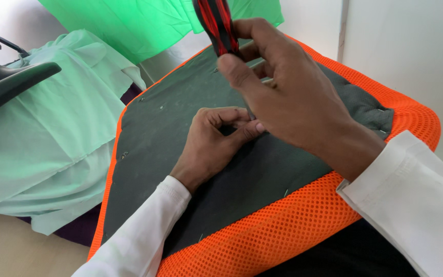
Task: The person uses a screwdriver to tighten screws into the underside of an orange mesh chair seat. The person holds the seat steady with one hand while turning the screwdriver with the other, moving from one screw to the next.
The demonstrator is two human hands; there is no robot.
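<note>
An upturned seat cushion lies before me, its underside covered in dark grey fabric (180,123) and edged with orange mesh (283,225). My right hand (288,97) grips a red and black tool handle (216,25) held upright, its tip hidden behind my fingers near the fabric. My left hand (214,141) rests curled on the grey fabric just below that tip, thumb and fingers pinched together; what they pinch is hidden. Several small staples dot the fabric's edge (124,154). Both arms wear white sleeves.
Pale green cloth (42,138) drapes over something at the left, and brighter green cloth (129,25) hangs behind. A black curved chair part (6,84) juts in at the upper left. White wall (396,46) stands to the right; beige floor (6,246) shows bottom left.
</note>
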